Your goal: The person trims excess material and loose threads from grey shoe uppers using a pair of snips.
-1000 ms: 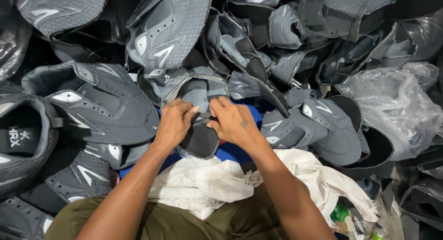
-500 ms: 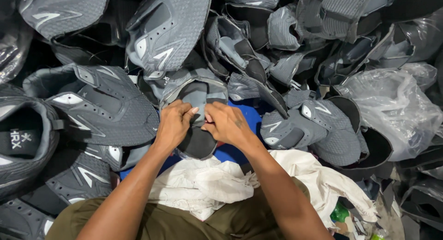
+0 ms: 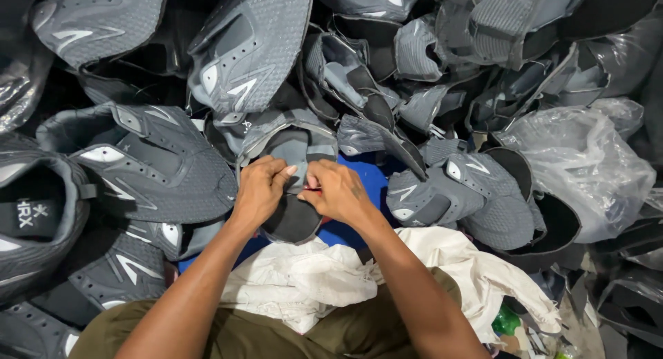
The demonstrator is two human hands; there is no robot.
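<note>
Both of my hands meet on one grey shoe upper [image 3: 293, 141] with a dark tongue piece [image 3: 293, 221], lying over a blue surface [image 3: 362, 186]. My left hand [image 3: 261, 192] pinches the upper's left side with thumb and fingers. My right hand [image 3: 337, 192] grips the right side, and a small red item [image 3: 312, 188] shows between its fingers; I cannot tell what it is. The hands are nearly touching.
Several grey knit shoe uppers are piled all around, a big one at the left [image 3: 148, 162] and another at the right [image 3: 469, 193]. A clear plastic bag [image 3: 580, 166] lies at the right. White cloth [image 3: 304, 279] covers my lap.
My right hand has slid left along the upper until it sits close against my left hand. The upper has stayed in place.
</note>
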